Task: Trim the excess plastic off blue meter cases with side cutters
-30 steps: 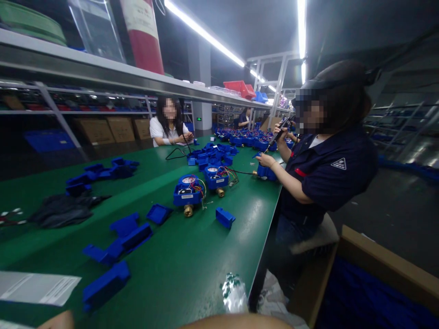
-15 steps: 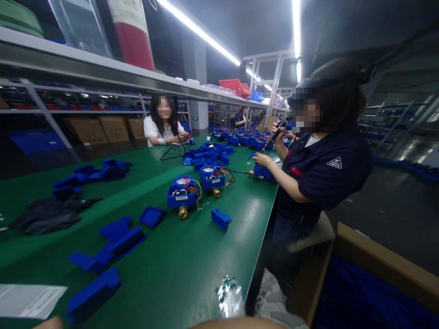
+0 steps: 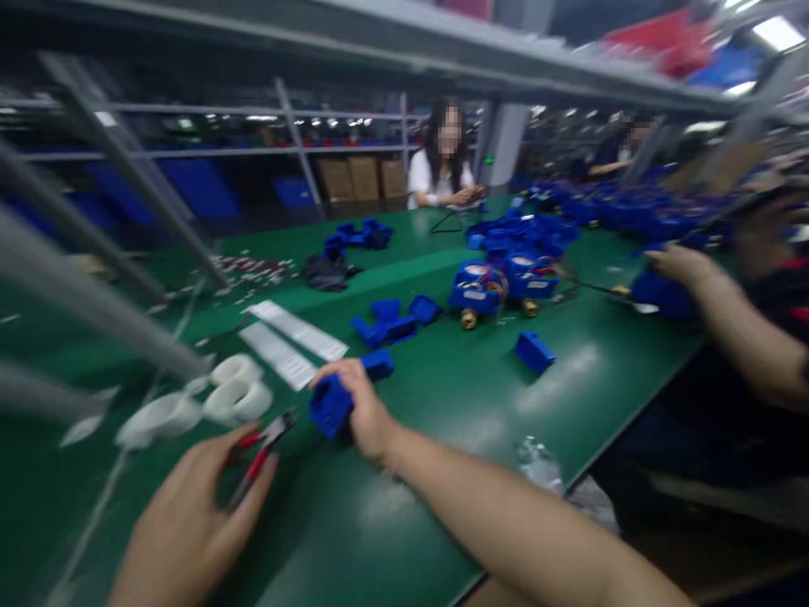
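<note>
My left hand (image 3: 195,506) is closed around red-handled cutters (image 3: 256,459), whose metal jaws point up and to the right. Just right of the jaws, my right hand (image 3: 366,409) grips a blue plastic housing (image 3: 330,406) over the green table. Another blue part (image 3: 377,364) lies right behind that hand. Two blue meters with coloured wires and brass fittings, one of them the nearer meter (image 3: 477,291), stand farther back. A single blue cover (image 3: 534,351) lies to their right.
White tape rolls (image 3: 237,392) and label strips (image 3: 294,337) lie at the left, near slanted metal posts (image 3: 126,160). A co-worker's arm (image 3: 739,312) reaches in from the right. Another person (image 3: 442,160) sits across the table (image 3: 430,523). A shelf (image 3: 379,38) spans overhead.
The view has swung left and down. Both my hands have come into sight, the left with the cutters and the right with a blue housing. Tape rolls and metal posts now show.
</note>
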Demonstrator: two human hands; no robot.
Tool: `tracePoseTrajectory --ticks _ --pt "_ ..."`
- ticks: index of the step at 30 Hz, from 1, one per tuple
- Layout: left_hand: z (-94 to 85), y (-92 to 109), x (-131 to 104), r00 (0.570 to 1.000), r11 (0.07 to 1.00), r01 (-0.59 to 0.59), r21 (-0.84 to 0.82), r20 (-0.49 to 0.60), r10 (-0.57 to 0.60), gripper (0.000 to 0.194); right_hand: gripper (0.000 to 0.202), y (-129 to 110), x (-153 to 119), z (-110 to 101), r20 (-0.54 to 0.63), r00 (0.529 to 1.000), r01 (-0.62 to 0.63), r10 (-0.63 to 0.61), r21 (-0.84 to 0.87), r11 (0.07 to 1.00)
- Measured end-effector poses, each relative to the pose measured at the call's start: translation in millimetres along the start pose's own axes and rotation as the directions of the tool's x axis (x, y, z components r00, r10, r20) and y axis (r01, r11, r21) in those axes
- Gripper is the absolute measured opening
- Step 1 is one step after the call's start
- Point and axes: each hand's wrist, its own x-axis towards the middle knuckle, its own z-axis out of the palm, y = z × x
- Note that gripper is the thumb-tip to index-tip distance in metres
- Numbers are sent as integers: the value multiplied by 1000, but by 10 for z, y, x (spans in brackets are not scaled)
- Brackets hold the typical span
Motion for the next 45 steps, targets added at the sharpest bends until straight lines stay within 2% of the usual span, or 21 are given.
tracePoseTrajectory --ticks 1,3,7,13,17,20,28,36,45 --pt "-61 -41 -104 999 1000 20 9 39 -20 37 46 -38 -7 -2 -15 1000 -23 23 16 1000" --pt "-118 -66 -189 998 999 35 1 59 -35 40 48 -23 21 -6 52 998 -19 18 16 1000" --pt "-158 -2 -142 997 996 7 92 79 -14 46 44 75 19 27 94 996 4 -1 -23 1000" --pt "-313 93 -199 988 958 0 286 145 -43 45 38 65 -32 21 129 977 190 -172 -141 972" --pt "-302 79 -231 984 947 3 320 165 -59 45 39 35 -15 8 174 954 293 -246 -346 891" --pt "-267 71 -242 985 946 -3 324 164 -52 46 39 7 -21 16 207 941 333 -268 -429 840" --pt "-212 73 -239 990 940 -11 342 134 -37 43 39 4 -48 71 253 913 404 -319 -465 788" --pt "-259 117 -249 982 929 9 371 172 -78 37 41 -31 -83 112 297 887 458 -354 -473 753" --pt "-256 132 -244 980 926 4 377 182 -78 17 48 -80 -121 139 305 904 421 -300 -512 749"
